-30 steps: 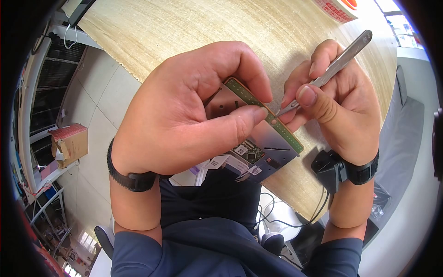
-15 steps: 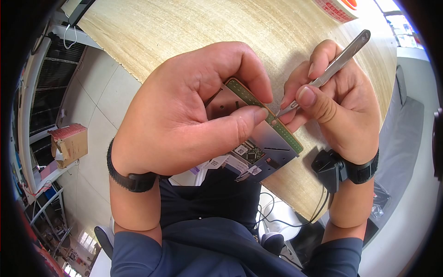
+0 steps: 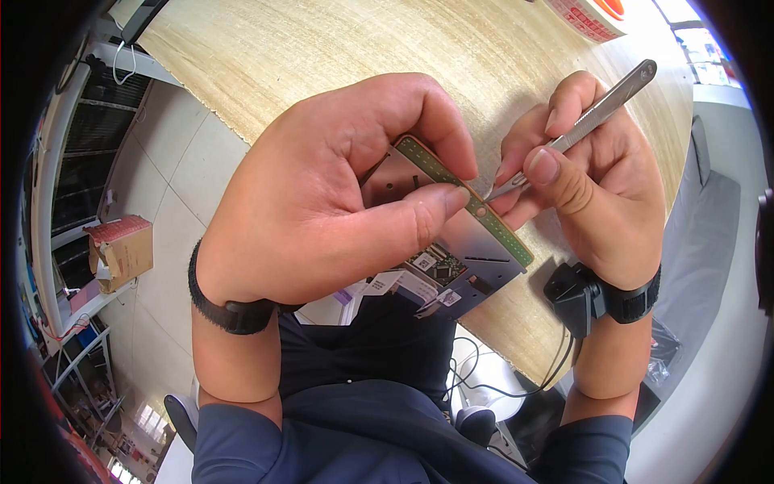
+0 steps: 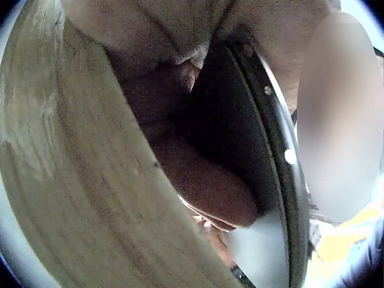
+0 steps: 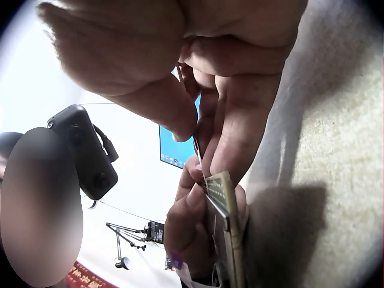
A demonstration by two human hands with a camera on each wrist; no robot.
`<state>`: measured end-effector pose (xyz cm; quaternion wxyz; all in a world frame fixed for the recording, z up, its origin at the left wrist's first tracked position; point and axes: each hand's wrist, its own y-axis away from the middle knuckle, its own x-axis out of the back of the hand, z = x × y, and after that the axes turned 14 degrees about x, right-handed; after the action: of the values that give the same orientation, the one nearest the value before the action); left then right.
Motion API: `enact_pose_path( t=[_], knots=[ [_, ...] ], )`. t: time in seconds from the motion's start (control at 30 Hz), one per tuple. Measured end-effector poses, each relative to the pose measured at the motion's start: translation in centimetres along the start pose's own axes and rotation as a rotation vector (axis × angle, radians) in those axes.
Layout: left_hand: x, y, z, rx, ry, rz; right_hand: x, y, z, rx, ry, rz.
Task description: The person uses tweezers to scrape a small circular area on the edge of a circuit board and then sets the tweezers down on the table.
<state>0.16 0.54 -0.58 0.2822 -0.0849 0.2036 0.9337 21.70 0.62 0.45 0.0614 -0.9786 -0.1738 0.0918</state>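
My left hand holds a flat metal-backed panel, which looks like a laptop touchpad, with the thumb on its upper face and the fingers bent around the far side. A green circuit-board strip runs along the panel's edge, and a small chip board shows in its cutout. In my right hand, thumb and fingers pinch a slim silver scalpel. Its tip points at the green edge, close beside the left thumb. From the right wrist view, the panel is seen nearly edge-on, with the fingers of both hands close together.
Under the hands is a wooden table. A roll of tape stands at the far edge, and a dark device sits at the far left corner. A cable hangs from the right wrist camera. A cardboard box is on the left.
The scalpel and right hand have shifted slightly to the right, the handle's end swinging a little outward. The panel has barely moved, and the left hand keeps its grip.
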Motion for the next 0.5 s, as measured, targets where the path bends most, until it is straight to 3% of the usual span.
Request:
enact_pose_path(
  t=[0.5],
  knots=[
    [0.02,0.06,0.02,0.027,0.026,-0.014,-0.03,-0.03,-0.21,-0.041,0.005,-0.015]
  ],
)
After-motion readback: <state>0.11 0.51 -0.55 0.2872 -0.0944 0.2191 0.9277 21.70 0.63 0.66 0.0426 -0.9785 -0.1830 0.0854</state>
